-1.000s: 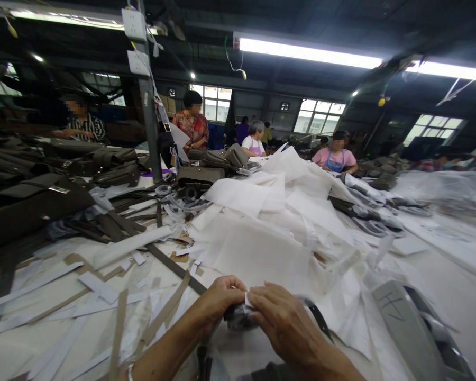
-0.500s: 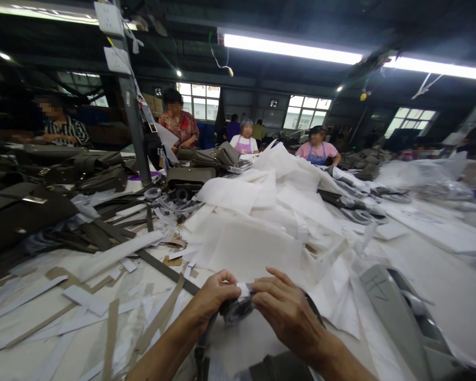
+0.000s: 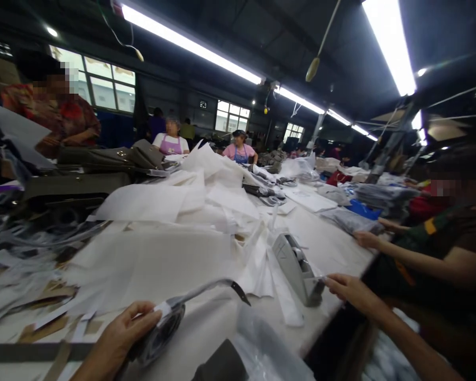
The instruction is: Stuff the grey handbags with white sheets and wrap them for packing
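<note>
A big white bench [image 3: 329,233] fills the middle, and a large heap of white sheets [image 3: 174,254] lies on it. Near the right edge of the bench sits a gray tape holder [image 3: 295,270]. Its long side runs from far left to near right, and its near end is right by the right hand [image 3: 333,286], so that hand is much nearer to it. Those fingertips are close together, but I cannot tell if they pinch anything. The left hand [image 3: 143,320] has its grip closed on a coil of dark strap [image 3: 164,333], left of the tape holder and well apart. The coil's loose tail points right, toward the holder. A little white piece [image 3: 163,308] sits at the left thumb.
</note>
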A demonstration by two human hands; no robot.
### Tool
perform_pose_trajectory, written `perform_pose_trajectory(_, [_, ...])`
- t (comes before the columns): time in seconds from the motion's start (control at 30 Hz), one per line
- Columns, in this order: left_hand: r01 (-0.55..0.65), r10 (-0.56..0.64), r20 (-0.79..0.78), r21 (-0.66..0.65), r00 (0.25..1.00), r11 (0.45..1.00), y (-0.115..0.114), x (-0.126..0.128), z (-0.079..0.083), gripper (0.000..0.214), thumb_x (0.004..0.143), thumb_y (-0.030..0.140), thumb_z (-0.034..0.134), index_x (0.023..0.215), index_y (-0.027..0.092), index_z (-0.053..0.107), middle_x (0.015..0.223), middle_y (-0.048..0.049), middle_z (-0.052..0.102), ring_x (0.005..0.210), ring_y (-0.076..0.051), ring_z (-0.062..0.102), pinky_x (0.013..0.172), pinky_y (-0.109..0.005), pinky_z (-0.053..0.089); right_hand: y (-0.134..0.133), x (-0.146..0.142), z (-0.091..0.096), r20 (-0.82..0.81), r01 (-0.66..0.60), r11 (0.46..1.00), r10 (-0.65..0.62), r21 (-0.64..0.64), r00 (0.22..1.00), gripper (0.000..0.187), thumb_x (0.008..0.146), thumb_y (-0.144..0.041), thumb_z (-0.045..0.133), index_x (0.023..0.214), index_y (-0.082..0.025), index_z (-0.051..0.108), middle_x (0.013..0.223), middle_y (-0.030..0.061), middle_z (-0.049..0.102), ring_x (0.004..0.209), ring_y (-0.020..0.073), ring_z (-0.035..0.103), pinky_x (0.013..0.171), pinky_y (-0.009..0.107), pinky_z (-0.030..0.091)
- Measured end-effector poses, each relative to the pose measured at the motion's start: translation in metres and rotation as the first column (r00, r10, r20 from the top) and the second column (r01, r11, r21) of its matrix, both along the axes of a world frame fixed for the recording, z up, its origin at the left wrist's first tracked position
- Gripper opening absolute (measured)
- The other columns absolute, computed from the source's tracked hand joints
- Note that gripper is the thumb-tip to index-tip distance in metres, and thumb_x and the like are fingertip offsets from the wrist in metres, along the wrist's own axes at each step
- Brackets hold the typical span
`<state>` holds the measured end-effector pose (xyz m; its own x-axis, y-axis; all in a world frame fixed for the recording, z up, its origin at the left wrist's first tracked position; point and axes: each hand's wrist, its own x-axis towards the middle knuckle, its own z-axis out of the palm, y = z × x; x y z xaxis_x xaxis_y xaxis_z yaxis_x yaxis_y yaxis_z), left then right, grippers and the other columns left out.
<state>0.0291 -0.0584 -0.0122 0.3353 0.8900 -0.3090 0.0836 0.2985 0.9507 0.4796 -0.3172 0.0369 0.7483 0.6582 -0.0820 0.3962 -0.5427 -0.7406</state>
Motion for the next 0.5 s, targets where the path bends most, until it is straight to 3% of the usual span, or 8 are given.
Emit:
perform_pose_trajectory(0.07, [-0.033, 0.033, -0.012, 0.003, 0.999, 0.999, -0.002, 0.001, 0.0, 0.057, 0.047, 0.06, 0.083, 0.078, 0.019, 0.058, 0.054, 0.0046, 0.06, 0.048, -0.014, 0.056, 0.049, -0.021, 0.041, -0.001, 0.003, -0.009, -0.181, 0.023, 0.999, -0.017, 0.032, 0.983, 0.054, 0.064, -0.062, 0.067, 0.088, -0.016, 0.077, 0.092, 0.0151, 0.076, 0.09, 0.0301, 0.07, 0.079, 0.038, 0.052])
perform_pose_trajectory(0.13, [-0.053, 0.053, -0.031, 0.01, 0.998, 0.999, -0.003, 0.001, 0.0, 0.059, 0.046, 0.061, 0.083, 0.079, 0.019, 0.058, 0.055, 0.0041, 0.062, 0.05, -0.014, 0.058, 0.049, -0.02, 0.043, 0.003, 0.001, -0.011, -0.251, 0.053, 0.996, -0.032, 0.078, 0.968, 0.053, 0.064, -0.061, 0.068, 0.091, -0.016, 0.077, 0.101, 0.0157, 0.075, 0.093, 0.0279, 0.069, 0.08, 0.037, 0.052])
perform_pose_trajectory(0.2, [-0.054, 0.055, -0.041, 0.016, 0.998, 0.998, -0.003, 0.001, 0.0, 0.06, 0.046, 0.063, 0.083, 0.079, 0.019, 0.059, 0.057, 0.0032, 0.064, 0.05, -0.014, 0.059, 0.049, -0.02, 0.044, 0.01, -0.001, -0.008, -0.254, 0.067, 0.992, -0.039, 0.103, 0.966, 0.049, 0.063, -0.058, 0.069, 0.088, -0.017, 0.078, 0.104, 0.0152, 0.074, 0.095, 0.0271, 0.068, 0.081, 0.037, 0.051])
perform_pose_trajectory(0.33, [-0.042, 0.044, -0.039, 0.037, 0.998, 0.998, -0.002, -0.001, 0.002, 0.059, 0.045, 0.062, 0.085, 0.078, 0.019, 0.06, 0.058, 0.0023, 0.065, 0.05, -0.015, 0.061, 0.049, -0.021, 0.045, 0.019, 0.0, -0.006, -0.221, 0.124, 0.982, -0.091, 0.14, 0.971, 0.041, 0.056, -0.053, 0.069, 0.073, -0.016, 0.078, 0.089, 0.013, 0.076, 0.092, 0.0288, 0.066, 0.082, 0.04, 0.048])
perform_pose_trajectory(0.5, [-0.044, 0.049, -0.07, 0.067, 0.996, 0.997, -0.001, -0.003, 0.002, 0.056, 0.047, 0.06, 0.084, 0.08, 0.02, 0.061, 0.059, 0.0016, 0.067, 0.052, -0.018, 0.063, 0.049, -0.023, 0.047, 0.011, -0.002, -0.017, -0.143, 0.253, 0.935, -0.223, 0.25, 0.964, 0.035, 0.052, -0.052, 0.066, 0.063, -0.019, 0.076, 0.08, 0.0096, 0.076, 0.091, 0.0297, 0.066, 0.082, 0.039, 0.048])
